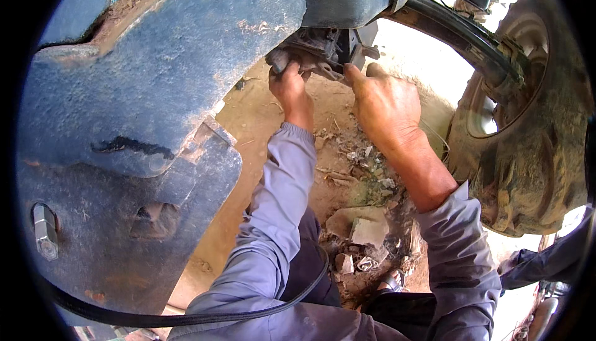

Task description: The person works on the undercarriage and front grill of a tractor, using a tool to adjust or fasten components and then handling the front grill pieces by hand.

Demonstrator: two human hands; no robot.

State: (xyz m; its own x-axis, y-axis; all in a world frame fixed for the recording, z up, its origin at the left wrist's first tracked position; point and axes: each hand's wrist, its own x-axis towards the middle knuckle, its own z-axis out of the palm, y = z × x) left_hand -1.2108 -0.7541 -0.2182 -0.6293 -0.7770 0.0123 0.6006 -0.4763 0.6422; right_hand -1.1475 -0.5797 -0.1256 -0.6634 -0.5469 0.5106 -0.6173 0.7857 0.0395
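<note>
Beneath the blue metal body of a heavy vehicle [186, 49] sits a dark, dirty part [320, 61] whose kind I cannot make out. My left hand [292, 92] reaches up to its left end, thumb and fingers closed round its lower edge. At its right end is my right hand [388, 102], back of the hand toward me and fingers curled in. One of its fingertips rests near the part's edge; whatever lies in its grip is hidden. Both forearms wear grey sleeves.
A large muddy tyre [515, 173] stands at the right, joined by a dark axle [459, 36]. At lower left is a blue plate with a big bolt [45, 232]. A black strap [186, 320] crosses the bottom. Broken stones [369, 232] litter the dirt; another person's leg [546, 260] shows at right.
</note>
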